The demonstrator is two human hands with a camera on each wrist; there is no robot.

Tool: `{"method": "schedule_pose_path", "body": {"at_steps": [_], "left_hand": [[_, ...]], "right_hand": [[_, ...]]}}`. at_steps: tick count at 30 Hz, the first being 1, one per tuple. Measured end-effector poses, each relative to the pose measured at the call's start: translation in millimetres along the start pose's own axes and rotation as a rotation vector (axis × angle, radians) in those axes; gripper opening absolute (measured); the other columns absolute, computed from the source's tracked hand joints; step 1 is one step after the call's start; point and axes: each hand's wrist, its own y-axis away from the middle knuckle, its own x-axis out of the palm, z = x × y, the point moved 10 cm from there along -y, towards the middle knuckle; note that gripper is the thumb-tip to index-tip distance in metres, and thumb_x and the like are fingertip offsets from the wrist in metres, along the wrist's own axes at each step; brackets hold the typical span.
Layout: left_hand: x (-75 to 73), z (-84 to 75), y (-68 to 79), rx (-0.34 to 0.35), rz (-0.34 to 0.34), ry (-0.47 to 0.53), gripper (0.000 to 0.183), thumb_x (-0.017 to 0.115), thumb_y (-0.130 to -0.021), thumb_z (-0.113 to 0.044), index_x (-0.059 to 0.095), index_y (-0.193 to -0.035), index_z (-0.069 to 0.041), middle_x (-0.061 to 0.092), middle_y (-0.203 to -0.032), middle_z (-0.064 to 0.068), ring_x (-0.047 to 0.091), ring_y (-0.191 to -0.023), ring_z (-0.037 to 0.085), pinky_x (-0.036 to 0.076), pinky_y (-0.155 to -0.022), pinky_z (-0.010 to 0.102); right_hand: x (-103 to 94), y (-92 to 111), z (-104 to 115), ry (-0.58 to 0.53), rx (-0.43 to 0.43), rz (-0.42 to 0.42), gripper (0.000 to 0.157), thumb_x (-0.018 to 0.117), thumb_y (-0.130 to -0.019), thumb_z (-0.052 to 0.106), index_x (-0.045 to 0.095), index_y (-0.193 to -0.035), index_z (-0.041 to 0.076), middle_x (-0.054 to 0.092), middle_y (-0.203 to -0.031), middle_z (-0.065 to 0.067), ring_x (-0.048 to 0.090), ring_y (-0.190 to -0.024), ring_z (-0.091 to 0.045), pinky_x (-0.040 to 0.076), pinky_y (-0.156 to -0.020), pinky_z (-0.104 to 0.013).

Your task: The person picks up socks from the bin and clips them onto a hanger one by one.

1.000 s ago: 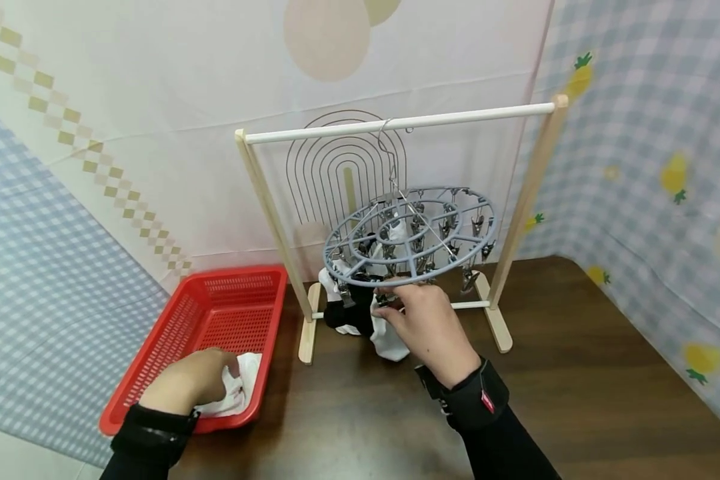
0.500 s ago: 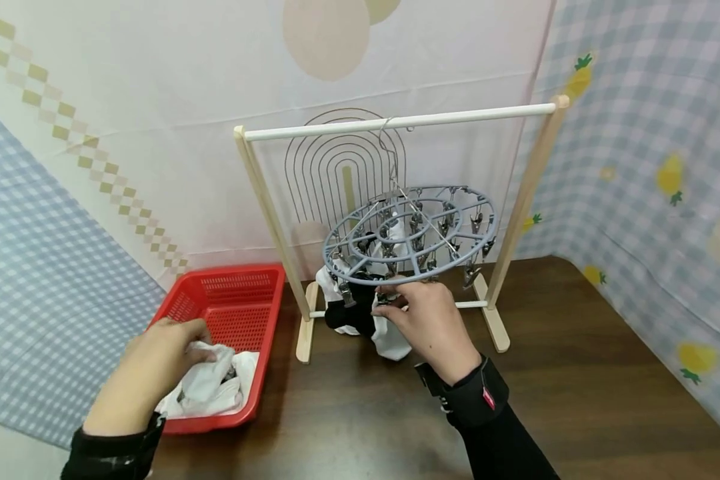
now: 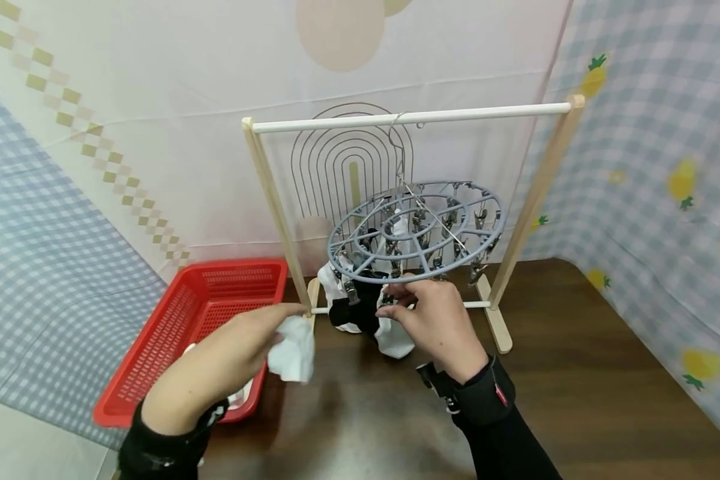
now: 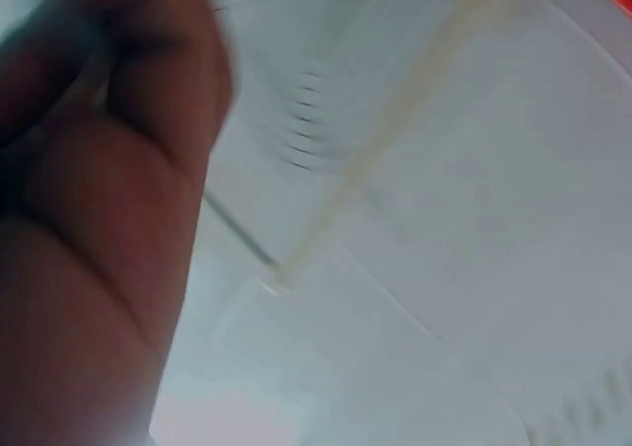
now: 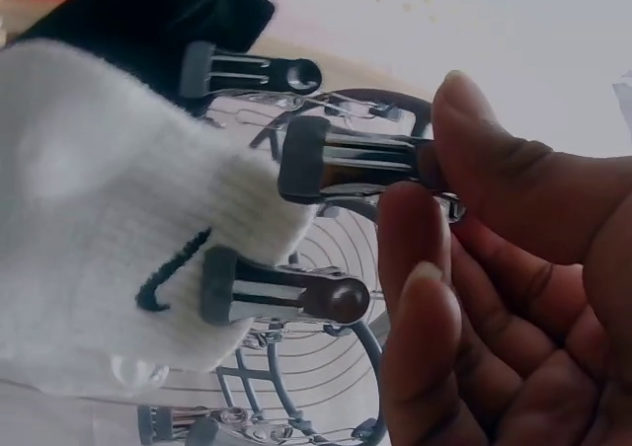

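My left hand (image 3: 252, 340) holds a small white sock (image 3: 293, 350) that hangs from its fingers, between the red basket (image 3: 144, 357) and the rack. In the left wrist view the hand (image 4: 109, 199) is blurred and the sock cannot be made out. With thumb and forefinger my right hand (image 3: 438, 323) pinches a metal clip (image 5: 346, 160) at the near rim of the round grey clip hanger (image 3: 420, 257). Beside it, another clip (image 5: 281, 293) bites a white sock with a black tick mark (image 5: 99, 219). A black sock (image 3: 360, 313) hangs just left of that one.
The hanger hooks over the white bar (image 3: 468, 115) of a wooden rack (image 3: 537, 193) on a dark brown table (image 3: 360, 427). Several more clips dangle from its rings. White cloth (image 3: 238, 399) lies in the basket, partly behind my left forearm. Patterned fabric (image 3: 156, 60) stands behind.
My left hand has lifted the white sock out of the basket and carried it right, towards the rack. My right hand stays at the clip on the hanger's near rim.
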Motion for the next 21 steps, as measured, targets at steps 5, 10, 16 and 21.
{"method": "schedule_pose_path", "body": {"at_steps": [5,10,16,21], "left_hand": [[18.9,-31.7,-25.5,0.053,-0.004,0.088,0.021,0.072,-0.088,-0.015,0.061,-0.105,-0.018,0.072,-0.088,-0.005,0.061,-0.079,0.001,0.057,-0.068,0.030],[56.2,-52.1,-52.0,0.130,-0.012,0.139,0.009,0.071,-0.087,-0.013,0.074,-0.095,-0.017,0.071,-0.091,-0.007,0.060,-0.086,0.003,0.055,-0.076,0.030],[68.5,-28.1,-64.0,-0.108,-0.176,0.048,0.011,0.076,-0.081,-0.009,0.072,-0.087,-0.017,0.072,-0.084,-0.003,0.064,-0.081,0.013,0.055,-0.069,0.038],[63.3,-19.2,-66.9,-0.187,-0.277,0.009,0.009,0.073,-0.083,-0.007,0.072,-0.086,-0.016,0.072,-0.084,0.000,0.065,-0.079,0.018,0.056,-0.067,0.042]], "right_hand": [[-1.8,0,-4,-0.038,0.036,-0.003,0.018,0.082,-0.078,0.028,0.076,-0.093,0.020,0.075,-0.084,0.006,0.055,-0.061,0.000,0.048,-0.057,-0.032],[1.4,2,-12,-0.086,0.095,-0.008,0.015,0.082,-0.078,0.028,0.076,-0.090,0.023,0.073,-0.081,0.009,0.056,-0.065,-0.001,0.046,-0.057,-0.032],[8.1,1,-22,-0.215,0.137,0.004,0.013,0.080,-0.080,0.025,0.071,-0.088,0.025,0.070,-0.080,0.009,0.059,-0.069,-0.002,0.049,-0.061,-0.034],[9.4,-2,-27,-0.289,0.160,0.012,0.013,0.081,-0.079,0.020,0.069,-0.082,0.024,0.070,-0.079,0.008,0.060,-0.069,-0.004,0.050,-0.060,-0.035]]}}
